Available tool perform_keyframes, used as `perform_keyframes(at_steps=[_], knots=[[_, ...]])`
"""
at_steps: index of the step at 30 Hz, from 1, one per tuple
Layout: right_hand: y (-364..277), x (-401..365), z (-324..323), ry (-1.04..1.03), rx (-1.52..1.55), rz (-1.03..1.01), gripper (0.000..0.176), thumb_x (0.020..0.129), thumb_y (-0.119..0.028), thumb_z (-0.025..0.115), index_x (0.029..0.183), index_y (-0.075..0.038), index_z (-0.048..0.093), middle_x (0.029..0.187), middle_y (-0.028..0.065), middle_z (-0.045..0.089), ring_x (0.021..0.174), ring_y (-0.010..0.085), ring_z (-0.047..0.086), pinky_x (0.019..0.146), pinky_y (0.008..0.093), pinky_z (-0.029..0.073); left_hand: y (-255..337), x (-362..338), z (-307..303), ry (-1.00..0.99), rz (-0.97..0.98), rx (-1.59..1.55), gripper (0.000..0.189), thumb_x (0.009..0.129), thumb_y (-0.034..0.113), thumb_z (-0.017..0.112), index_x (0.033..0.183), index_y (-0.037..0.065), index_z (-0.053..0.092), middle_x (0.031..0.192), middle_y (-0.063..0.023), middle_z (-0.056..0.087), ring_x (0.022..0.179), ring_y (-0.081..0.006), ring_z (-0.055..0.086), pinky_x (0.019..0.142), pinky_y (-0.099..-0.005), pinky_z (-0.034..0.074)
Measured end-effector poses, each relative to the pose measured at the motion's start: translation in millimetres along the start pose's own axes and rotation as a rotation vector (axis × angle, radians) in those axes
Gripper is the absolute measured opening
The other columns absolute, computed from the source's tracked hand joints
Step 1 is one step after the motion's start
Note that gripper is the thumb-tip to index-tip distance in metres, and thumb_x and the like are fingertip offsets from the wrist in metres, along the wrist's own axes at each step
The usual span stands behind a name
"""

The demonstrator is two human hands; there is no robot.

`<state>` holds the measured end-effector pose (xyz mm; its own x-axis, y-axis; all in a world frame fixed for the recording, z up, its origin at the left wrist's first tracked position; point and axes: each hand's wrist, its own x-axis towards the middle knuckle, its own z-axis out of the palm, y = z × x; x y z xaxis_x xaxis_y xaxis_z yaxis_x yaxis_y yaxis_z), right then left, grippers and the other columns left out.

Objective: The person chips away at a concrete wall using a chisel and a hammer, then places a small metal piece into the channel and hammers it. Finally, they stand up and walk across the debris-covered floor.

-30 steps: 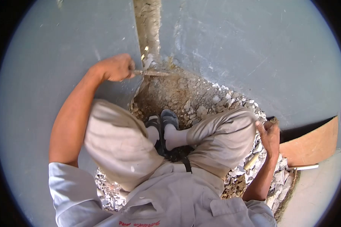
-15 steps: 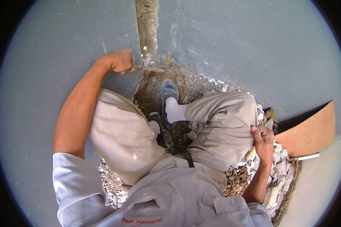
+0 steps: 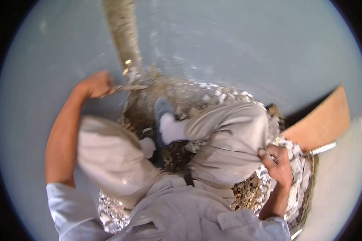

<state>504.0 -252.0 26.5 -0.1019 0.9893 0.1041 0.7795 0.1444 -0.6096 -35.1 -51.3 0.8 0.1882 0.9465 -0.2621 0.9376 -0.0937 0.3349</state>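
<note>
My left hand (image 3: 98,84) is wrapped round the end of a thin tool (image 3: 132,87), whose flat tip points right over the broken ground beside the vertical groove (image 3: 126,36). The tool is blurred, so its exact shape is unclear. On the right, my right hand (image 3: 276,162) is closed at the side of my bent knee, with the fingers curled and the thumb against the trouser cloth (image 3: 233,136). A grey shoe (image 3: 163,108) rests on the dirt just below the tool.
Grey panels or walls (image 3: 237,40) rise ahead and at the left. Broken rubble (image 3: 297,172) lies around my legs, with brown soil (image 3: 245,193) among it. A curved orange-brown board (image 3: 321,120) leans at the right, beside a white strip (image 3: 325,148).
The whole view has shifted and blurred. My left hand and the tool appear further left and lower in the picture; my right hand remains at the knee.
</note>
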Motion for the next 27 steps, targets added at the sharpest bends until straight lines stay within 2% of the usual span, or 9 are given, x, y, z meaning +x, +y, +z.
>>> perform_keyframes(at_steps=[3, 7, 9, 11, 15, 21, 22, 26, 27], knots=[[33.4, 9.1, -6.5, 0.045, 0.16, 0.088, 0.038, 0.093, -0.021, 0.067, 0.064, -0.001, 0.051, 0.056, 0.0044, 0.048, 0.054, 0.0105, 0.042, 0.051, 0.0309, 0.035, 4.2, -2.2, 1.1, -0.017, -0.019, 0.01, 0.021, 0.081, 0.014, 0.065, 0.069, -0.003, 0.064, 0.053, -0.009, 0.058, 0.049, -0.0188, 0.056, 0.051, -0.038, 0.044], [95.5, 16.4, -9.8, 0.316, 0.426, 0.243, 0.029, 0.097, -0.021, 0.066, 0.076, -0.003, 0.058, 0.064, -0.0006, 0.057, 0.058, 0.0067, 0.05, 0.054, 0.0242, 0.04, 0.3, 2.4, 3.3, -0.117, -0.002, 0.024, 0.018, 0.08, 0.012, 0.067, 0.071, -0.004, 0.066, 0.053, -0.0108, 0.059, 0.049, -0.0201, 0.057, 0.054, -0.0382, 0.046], [149.6, 12.4, -6.1, 0.439, 0.356, 0.309, 0.026, 0.095, -0.02, 0.068, 0.078, -0.002, 0.059, 0.064, 0.0013, 0.057, 0.059, 0.0091, 0.051, 0.055, 0.0266, 0.041, 4.1, 0.9, 4.4, -0.11, -0.033, 0.004, 0.016, 0.08, 0.01, 0.067, 0.074, -0.005, 0.068, 0.053, -0.0116, 0.059, 0.05, -0.0196, 0.057, 0.055, -0.038, 0.046], [193.8, 2.7, 4.1, 0.452, 0.064, 0.402, 0.023, 0.093, -0.019, 0.069, 0.082, 0.0, 0.06, 0.067, 0.0054, 0.061, 0.062, 0.0124, 0.054, 0.059, 0.0296, 0.045, 18.4, 7.0, 2.4, -0.114, -0.064, 0.01, 0.014, 0.08, 0.009, 0.068, 0.078, -0.006, 0.069, 0.054, -0.0121, 0.058, 0.05, -0.0193, 0.057, 0.055, -0.0378, 0.047], [231.7, -9.8, 50.6, 0.304, 0.195, 0.532, 0.019, 0.089, -0.016, 0.071, 0.094, 0.001, 0.065, 0.079, 0.0157, 0.067, 0.071, 0.0263, 0.064, 0.071, 0.0386, 0.052, 32.9, 13.1, -1.8, -0.078, -0.072, 0.066, 0.016, 0.081, 0.009, 0.069, 0.083, -0.007, 0.07, 0.055, -0.0126, 0.058, 0.051, -0.0194, 0.058, 0.057, -0.0374, 0.047], [277.6, -11.3, 97.2, 0.499, -0.236, 0.47, 0.034, 0.082, -0.013, 0.074, 0.112, 0.0, 0.063, 0.107, 0.0239, 0.061, 0.102, 0.0388, 0.06, 0.09, 0.0431, 0.049, 74.2, 4.8, -12.6, -0.033, -0.071, 0.091, 0.018, 0.079, 0.009, 0.07, 0.083, -0.008, 0.068, 0.057, -0.0139, 0.06, 0.052, -0.0212, 0.06, 0.056, -0.0377, 0.047], [273.8, -7.9, 96.6, 0.537, -0.129, 0.526, 0.037, 0.082, -0.013, 0.073, 0.115, 0.0, 0.062, 0.11, 0.0238, 0.061, 0.106, 0.0406, 0.058, 0.093, 0.043, 0.048, 79.8, 1.7, -15.2, -0.018, -0.057, 0.102, 0.018, 0.078, 0.008, 0.07, 0.082, -0.009, 0.068, 0.057, -0.0143, 0.06, 0.052, -0.0218, 0.06, 0.055, -0.0381, 0.047], [285.4, 9.9, 117.8, 0.602, -0.063, 0.336, 0.041, 0.084, -0.014, 0.074, 0.121, -0.002, 0.061, 0.112, 0.0235, 0.064, 0.107, 0.0386, 0.061, 0.095, 0.0437, 0.049, 92.1, 0.5, -32.8, -0.007, -0.048, 0.162, 0.018, 0.078, 0.008, 0.07, 0.083, -0.009, 0.068, 0.057, -0.0145, 0.06, 0.052, -0.0217, 0.061, 0.055, -0.0385, 0.047], [267.6, 16.4, 116.7, 0.502, -0.072, 0.349, 0.043, 0.086, -0.018, 0.071, 0.125, -0.003, 0.06, 0.123, 0.0248, 0.059, 0.114, 0.0403, 0.055, 0.1, 0.0449, 0.045, 95.0, 2.3, -34.1, 0.002, -0.026, 0.176, 0.018, 0.079, 0.008, 0.07, 0.083, -0.009, 0.068, 0.056, -0.0143, 0.059, 0.052, -0.0212, 0.06, 0.055, -0.0382, 0.047]])
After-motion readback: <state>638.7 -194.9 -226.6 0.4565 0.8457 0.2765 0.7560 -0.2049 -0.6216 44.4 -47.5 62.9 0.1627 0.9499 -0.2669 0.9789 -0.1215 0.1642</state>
